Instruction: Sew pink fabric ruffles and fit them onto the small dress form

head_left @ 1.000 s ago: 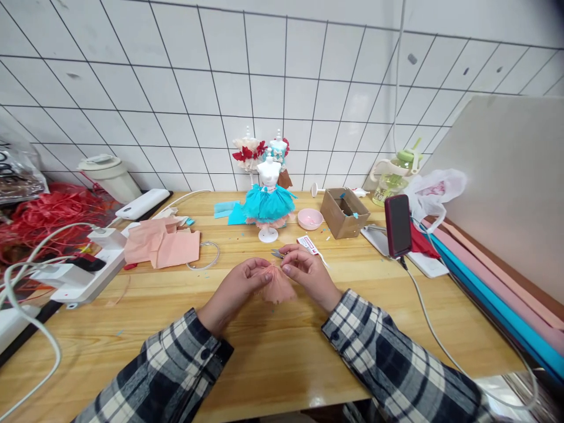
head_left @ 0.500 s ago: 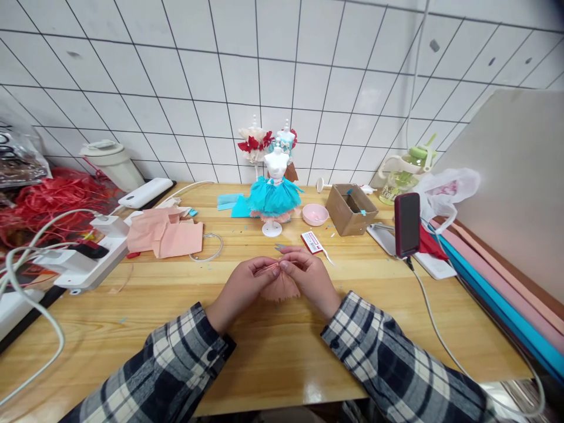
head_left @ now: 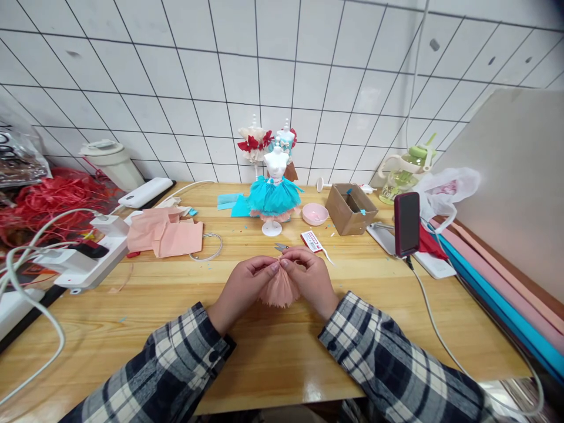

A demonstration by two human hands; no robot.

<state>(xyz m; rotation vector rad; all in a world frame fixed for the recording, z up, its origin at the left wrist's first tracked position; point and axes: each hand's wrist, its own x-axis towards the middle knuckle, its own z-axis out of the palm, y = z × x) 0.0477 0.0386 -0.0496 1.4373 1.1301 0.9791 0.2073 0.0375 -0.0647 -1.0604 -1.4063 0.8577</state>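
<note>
My left hand (head_left: pixel 244 286) and my right hand (head_left: pixel 311 279) meet over the middle of the wooden table (head_left: pixel 273 358). Both pinch the gathered top of a small pink fabric piece (head_left: pixel 278 289), which fans out downward between them. Small scissors (head_left: pixel 281 248) lie just beyond my fingers. Further back stands a white doll mannequin in a turquoise skirt (head_left: pixel 273 197), with two more dressed mannequins (head_left: pixel 255 144) behind it at the tiled wall.
Pink fabric sheets (head_left: pixel 165 235) and a wire ring (head_left: pixel 207 248) lie left. A power strip (head_left: pixel 83 264) with cables sits far left by red string (head_left: pixel 48 200). A pink bowl (head_left: pixel 315 214), cardboard box (head_left: pixel 350 208), upright phone (head_left: pixel 406 223) and paper rolls (head_left: pixel 497 299) are right.
The pink fabric hangs lower and more spread between my fingers than half a second ago. My hands stay close together at the same spot.
</note>
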